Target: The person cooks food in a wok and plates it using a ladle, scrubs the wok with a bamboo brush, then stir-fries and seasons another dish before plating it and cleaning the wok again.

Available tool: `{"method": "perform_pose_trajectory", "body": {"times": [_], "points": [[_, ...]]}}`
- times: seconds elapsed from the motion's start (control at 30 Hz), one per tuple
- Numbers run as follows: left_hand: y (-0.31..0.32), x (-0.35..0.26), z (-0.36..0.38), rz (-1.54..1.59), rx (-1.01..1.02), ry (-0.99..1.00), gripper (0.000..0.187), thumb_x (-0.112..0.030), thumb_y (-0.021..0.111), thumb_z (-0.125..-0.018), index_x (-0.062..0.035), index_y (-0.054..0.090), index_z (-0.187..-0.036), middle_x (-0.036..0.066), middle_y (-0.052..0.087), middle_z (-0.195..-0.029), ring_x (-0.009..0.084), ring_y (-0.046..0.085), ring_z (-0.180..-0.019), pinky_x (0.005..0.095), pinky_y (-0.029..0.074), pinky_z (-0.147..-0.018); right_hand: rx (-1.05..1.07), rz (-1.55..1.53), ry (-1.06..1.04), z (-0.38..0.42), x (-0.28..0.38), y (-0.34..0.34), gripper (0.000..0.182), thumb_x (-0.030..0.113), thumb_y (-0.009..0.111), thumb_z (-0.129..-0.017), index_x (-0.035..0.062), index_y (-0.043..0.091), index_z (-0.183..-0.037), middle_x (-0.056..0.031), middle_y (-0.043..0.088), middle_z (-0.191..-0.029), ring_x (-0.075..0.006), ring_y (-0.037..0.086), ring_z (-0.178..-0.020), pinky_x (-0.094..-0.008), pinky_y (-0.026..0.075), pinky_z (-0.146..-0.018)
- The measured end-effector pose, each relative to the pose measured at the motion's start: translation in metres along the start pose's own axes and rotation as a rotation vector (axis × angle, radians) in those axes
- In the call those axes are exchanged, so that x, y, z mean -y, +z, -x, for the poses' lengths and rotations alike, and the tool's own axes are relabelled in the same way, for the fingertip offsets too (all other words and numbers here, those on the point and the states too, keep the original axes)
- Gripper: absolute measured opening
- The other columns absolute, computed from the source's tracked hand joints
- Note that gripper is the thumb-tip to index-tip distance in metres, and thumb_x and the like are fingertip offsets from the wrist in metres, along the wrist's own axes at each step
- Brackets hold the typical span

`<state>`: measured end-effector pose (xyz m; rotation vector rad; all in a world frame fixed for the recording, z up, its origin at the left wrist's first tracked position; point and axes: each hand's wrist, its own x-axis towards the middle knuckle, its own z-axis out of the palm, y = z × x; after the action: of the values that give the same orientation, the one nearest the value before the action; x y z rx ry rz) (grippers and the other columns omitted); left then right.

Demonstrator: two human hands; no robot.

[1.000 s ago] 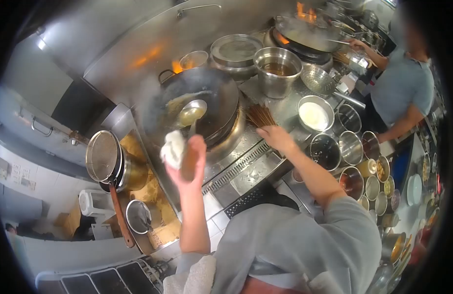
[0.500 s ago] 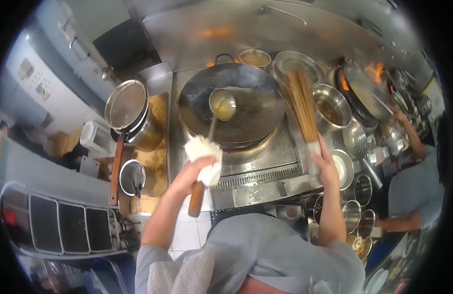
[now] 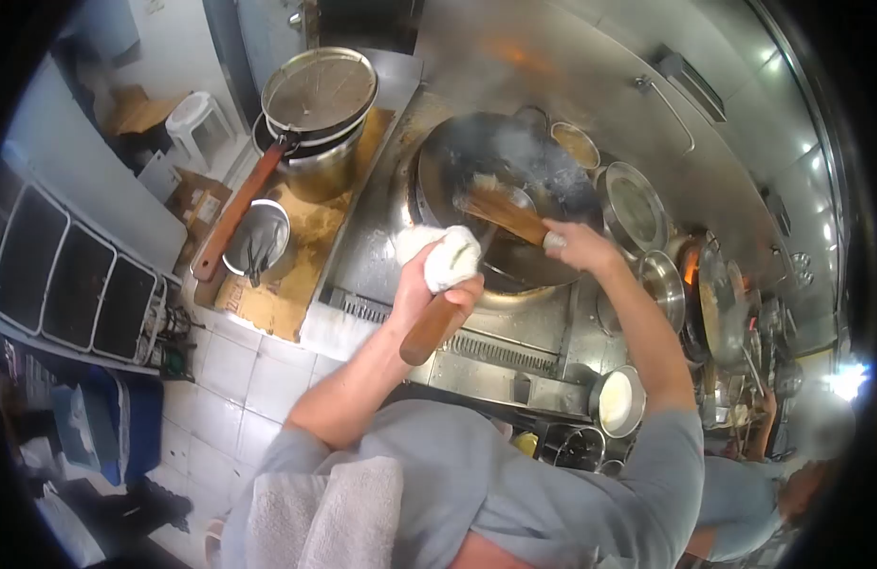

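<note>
My left hand (image 3: 421,289) is closed round the ladle's wooden handle (image 3: 429,330) and a white cloth (image 3: 454,258) bunched on it. The ladle's bowl is over the wok, mostly hidden behind the brush. My right hand (image 3: 585,248) grips a bamboo wok brush (image 3: 503,214) by its pale bound end. The brush's bristles point left, low inside the large dark wok (image 3: 448,156), and overlap the ladle. Whitish steam hangs over the far side of the wok.
Left of the stove, a round mesh strainer (image 3: 320,90) rests on a metal pot, beside a smaller pot (image 3: 275,223) holding utensils. Metal bowls (image 3: 662,289) and a bowl with white contents (image 3: 617,403) stand at right. Another person (image 3: 737,493) works beside a flaming second wok (image 3: 715,303).
My right hand has brought the brush from upright at the right down into the wok. The ladle's handle has swung, with the cloth still round it. The view has turned.
</note>
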<state>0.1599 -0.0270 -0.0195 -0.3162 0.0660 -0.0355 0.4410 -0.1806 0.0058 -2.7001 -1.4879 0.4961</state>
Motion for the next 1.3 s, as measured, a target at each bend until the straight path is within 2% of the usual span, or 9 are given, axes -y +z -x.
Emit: {"method": "perform_pose_trajectory", "body": {"times": [0.13, 0.23, 0.3, 0.43, 0.53, 0.7, 0.77, 0.97, 1.3], "points": [[0.004, -0.003, 0.004, -0.621, -0.344, 0.177, 0.022, -0.029, 0.051, -0.096, -0.0085, 0.059, -0.095, 0.002, 0.06, -0.072, 0.0123, 0.053, -0.053, 0.0228, 0.037, -0.036, -0.186, 0.157, 0.166, 0.011, 0.042, -0.034, 0.062, 0.022, 0.067, -0.075, 0.0131, 0.052, -0.135, -0.0271, 0.062, -0.112, -0.0402, 0.062, -0.102, -0.0439, 0.049, -0.091], [0.008, -0.007, 0.018, -0.786, -0.287, 0.096, 0.02, -0.029, 0.057, -0.093, -0.0099, 0.062, -0.094, 0.0, 0.063, -0.074, 0.0085, 0.056, -0.054, 0.0226, 0.039, -0.041, -0.05, 0.222, -0.058, 0.017, 0.034, -0.01, 0.058, 0.02, 0.065, -0.077, 0.013, 0.053, -0.134, -0.0215, 0.064, -0.111, -0.0363, 0.063, -0.101, -0.0417, 0.05, -0.089], [0.005, -0.011, 0.021, -1.007, -0.318, 0.05, 0.021, -0.03, 0.057, -0.093, -0.009, 0.063, -0.094, 0.0, 0.063, -0.073, 0.008, 0.056, -0.055, 0.0225, 0.04, -0.041, 0.055, 0.119, 0.302, 0.022, 0.05, -0.056, 0.059, 0.021, 0.064, -0.078, 0.0134, 0.051, -0.136, -0.0215, 0.06, -0.12, -0.0365, 0.059, -0.108, -0.043, 0.048, -0.092], [0.011, -0.014, 0.026, -1.121, -0.329, 0.005, 0.024, -0.03, 0.057, -0.094, -0.0069, 0.063, -0.093, 0.0, 0.062, -0.071, 0.0076, 0.056, -0.054, 0.0226, 0.04, -0.041, -0.009, 0.363, 0.007, 0.03, 0.049, -0.009, 0.056, 0.021, 0.059, -0.078, 0.0164, 0.053, -0.134, -0.0196, 0.061, -0.12, -0.0349, 0.062, -0.104, -0.0423, 0.05, -0.09], [0.007, -0.022, 0.016, -0.948, -0.322, -0.004, 0.021, -0.029, 0.055, -0.094, -0.0096, 0.061, -0.09, 0.0, 0.06, -0.068, 0.0094, 0.054, -0.052, 0.0227, 0.039, -0.041, -0.047, 0.259, 0.323, 0.023, 0.062, -0.048, 0.056, 0.023, 0.059, -0.078, 0.0161, 0.054, -0.133, -0.0249, 0.063, -0.113, -0.0405, 0.06, -0.107, -0.0432, 0.047, -0.095], [-0.007, -0.026, 0.007, -0.312, -0.149, -0.011, 0.025, -0.029, 0.049, -0.094, -0.0055, 0.057, -0.095, 0.01, 0.05, -0.08, 0.0128, 0.046, -0.059, 0.0214, 0.039, -0.041, -0.137, 0.42, 0.128, 0.004, 0.028, -0.013, 0.047, 0.018, 0.06, -0.076, 0.0154, 0.059, -0.123, -0.0184, 0.068, -0.104, -0.038, 0.065, -0.095, -0.0459, 0.053, -0.083], [-0.013, -0.031, 0.001, -0.065, 0.004, -0.141, 0.026, -0.03, 0.049, -0.094, -0.0043, 0.056, -0.094, 0.006, 0.044, -0.079, 0.0118, 0.045, -0.063, 0.021, 0.041, -0.046, -0.149, 0.277, 0.297, 0.006, 0.061, -0.035, 0.048, 0.016, 0.059, -0.076, 0.0146, 0.059, -0.124, -0.0171, 0.067, -0.106, -0.0372, 0.066, -0.095, -0.0445, 0.053, -0.084], [0.0, -0.019, -0.002, -0.014, -0.103, -0.068, 0.022, -0.028, 0.049, -0.097, -0.0089, 0.055, -0.088, 0.005, 0.045, -0.07, 0.011, 0.041, -0.057, 0.0212, 0.036, -0.044, -0.103, 0.273, 0.24, -0.014, 0.051, -0.041, 0.053, 0.019, 0.061, -0.077, 0.013, 0.055, -0.129, -0.0199, 0.068, -0.101, -0.0361, 0.066, -0.095, -0.0426, 0.054, -0.082], [0.01, 0.009, 0.0, -1.337, -0.539, 0.169, 0.022, -0.03, 0.056, -0.095, -0.0086, 0.059, -0.101, 0.003, 0.063, -0.078, 0.0104, 0.055, -0.055, 0.0227, 0.037, -0.038, 0.032, 0.296, 0.048, 0.021, 0.018, -0.015, 0.041, 0.016, 0.058, -0.075, 0.0123, 0.063, -0.115, -0.0173, 0.066, -0.111, -0.0346, 0.064, -0.104, -0.0444, 0.049, -0.094]]}}
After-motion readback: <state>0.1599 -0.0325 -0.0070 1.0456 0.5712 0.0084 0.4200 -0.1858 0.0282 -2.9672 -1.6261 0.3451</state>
